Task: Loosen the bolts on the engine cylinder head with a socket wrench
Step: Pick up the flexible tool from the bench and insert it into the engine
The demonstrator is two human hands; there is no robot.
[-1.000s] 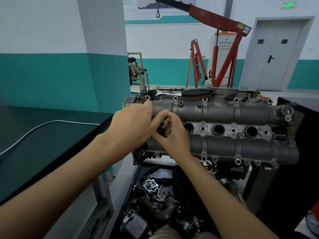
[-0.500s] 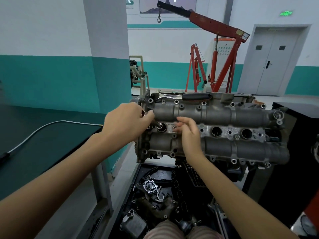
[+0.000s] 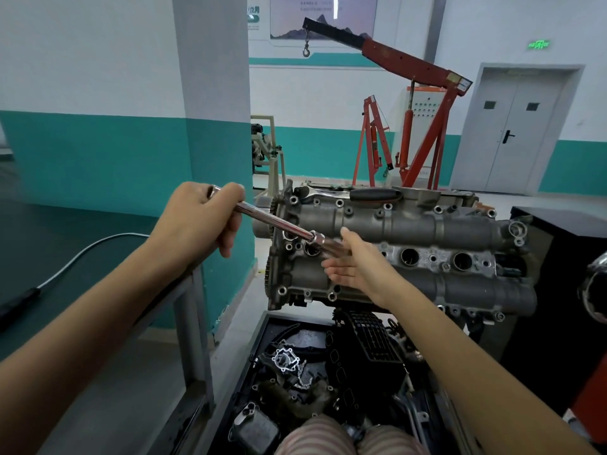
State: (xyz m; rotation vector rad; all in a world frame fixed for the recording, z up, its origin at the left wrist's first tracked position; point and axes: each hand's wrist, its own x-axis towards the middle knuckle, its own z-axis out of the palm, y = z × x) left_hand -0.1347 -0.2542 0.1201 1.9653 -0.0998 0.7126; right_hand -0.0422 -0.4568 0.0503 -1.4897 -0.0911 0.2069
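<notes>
Socket wrench [image 3: 282, 226] angled down toward the cylinder head [image 3: 387, 247], not clearly seated.

Your left hand [image 3: 200, 215] has its fingers clenched round the handle end; your right hand [image 3: 356, 264] lies with fingers released, palm up under the socket end. Guide the socket squarely onto a bolt near the left spark-plug well, steady that joint, then pull smoothly so it won't slip off.

Our left hand [image 3: 200, 218] has drawn back from the cylinder head [image 3: 394, 254], now gripping a chrome socket wrench [image 3: 279, 224]; our right hand [image 3: 358, 264] has opened beneath its far end.
</notes>
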